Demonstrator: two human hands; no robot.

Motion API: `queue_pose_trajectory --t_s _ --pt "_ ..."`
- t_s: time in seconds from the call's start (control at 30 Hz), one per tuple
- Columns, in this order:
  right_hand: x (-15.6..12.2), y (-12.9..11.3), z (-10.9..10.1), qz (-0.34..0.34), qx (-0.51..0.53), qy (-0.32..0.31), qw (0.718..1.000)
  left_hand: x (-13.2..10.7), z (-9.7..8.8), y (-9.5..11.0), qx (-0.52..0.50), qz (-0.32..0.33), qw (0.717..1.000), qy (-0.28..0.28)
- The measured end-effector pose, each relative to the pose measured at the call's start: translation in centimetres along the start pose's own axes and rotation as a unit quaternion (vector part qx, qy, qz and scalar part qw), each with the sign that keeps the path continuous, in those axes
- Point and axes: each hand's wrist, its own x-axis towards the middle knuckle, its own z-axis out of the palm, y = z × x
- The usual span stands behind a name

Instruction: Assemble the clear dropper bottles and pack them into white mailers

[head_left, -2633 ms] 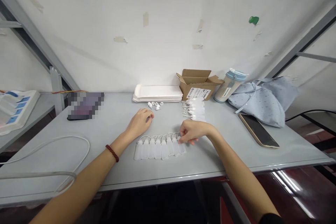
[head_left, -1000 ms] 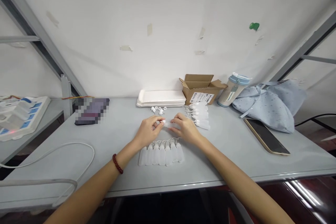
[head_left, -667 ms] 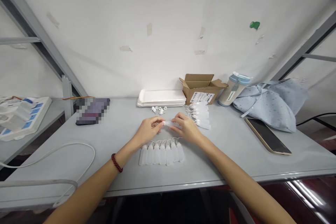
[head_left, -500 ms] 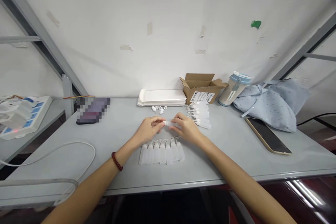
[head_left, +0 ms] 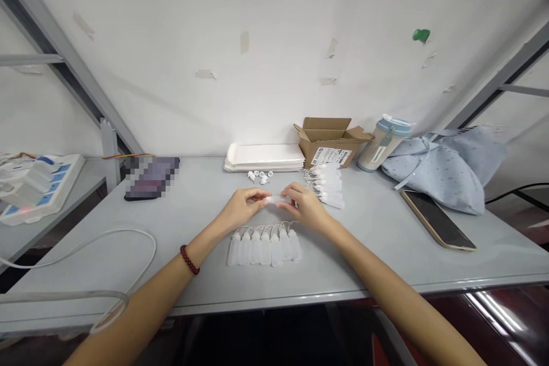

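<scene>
A: Where is the small translucent white plastic bottle (head_left: pixel 277 200)?

B: It is held just above the pale grey table (head_left: pixel 386 223), lying sideways between the two hands. In front of it, a row of matching white squeeze bottles (head_left: pixel 263 245) lies side by side on the table.

A: And the grip?

B: Both hands are closed on it. The left hand (head_left: pixel 240 210) pinches one end with its fingertips. There may be a cap at that end, but it is too small to tell. The right hand (head_left: pixel 305 209) pinches the body at the other end. On both hands the fingers curl in tight, parted by no more than the bottle itself.

A: How would it handle?

B: It looks very light and soft-walled, so I think a hard squeeze would dent it. The plastic is smooth and probably a little slippery, but not fragile. The best hold is likely a light fingertip pinch around the body, with the other hand on the stiffer neck.

A: What lies around it?

B: A few loose small white caps (head_left: pixel 259 175) sit behind the hands, near a stack of flat white trays (head_left: pixel 265 155). A heap of white bottles (head_left: pixel 328 186) lies just beside the right hand, in front of an open brown cardboard box (head_left: pixel 330 143).
</scene>
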Motion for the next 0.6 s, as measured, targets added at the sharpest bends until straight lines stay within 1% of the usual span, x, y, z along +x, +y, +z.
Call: queue_pose_trajectory --t_s 0.1,0.17,0.27,0.4,0.6 --pt "0.1 -0.2 -0.2 0.01 0.039 0.01 0.999 -0.1 0.1 0.2 0.018 0.03 0.999 0.017" --pt "0.2 -0.4 -0.4 0.019 0.054 0.011 0.998 -0.1 0.1 0.3 0.023 0.037 0.999 0.03" --pt "0.3 -0.7 -0.5 0.036 0.068 0.003 0.997 -0.2 0.1 0.5 0.023 0.027 0.998 0.042" --pt "0.3 -1.1 -0.7 0.063 0.085 -0.013 0.994 -0.2 0.1 0.6 0.011 0.011 0.999 0.037" --pt "0.5 -1.7 -1.0 0.124 0.148 -0.043 0.98 -0.2 0.1 0.6 0.002 0.025 0.998 0.05"
